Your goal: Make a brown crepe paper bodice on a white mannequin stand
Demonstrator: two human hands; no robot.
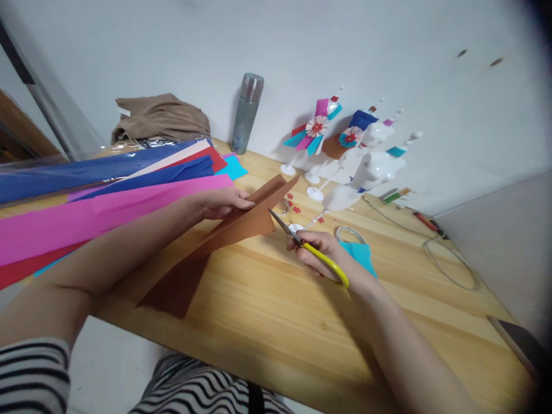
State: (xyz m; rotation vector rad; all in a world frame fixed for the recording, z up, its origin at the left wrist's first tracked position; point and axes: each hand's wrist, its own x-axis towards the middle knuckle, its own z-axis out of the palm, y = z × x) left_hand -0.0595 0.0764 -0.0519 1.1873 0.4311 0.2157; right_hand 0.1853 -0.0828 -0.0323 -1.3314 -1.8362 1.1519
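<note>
My left hand pinches a folded sheet of brown crepe paper and holds its far end above the table. The sheet's near end hangs down to the left, close to the tabletop. In my right hand is a pair of scissors with yellow handles, fingers wrapped round them. The blade tips touch the right edge of the brown paper or lie just beside it; I cannot tell which. Small red paper flowers and a roll of tape lie just behind the paper.
Small white dress-form stands, some dressed in coloured paper, stand by the wall. Coloured paper sheets cover the left side. A thermos and brown cloth are behind. Teal paper, a cable and a phone-like dark object lie right.
</note>
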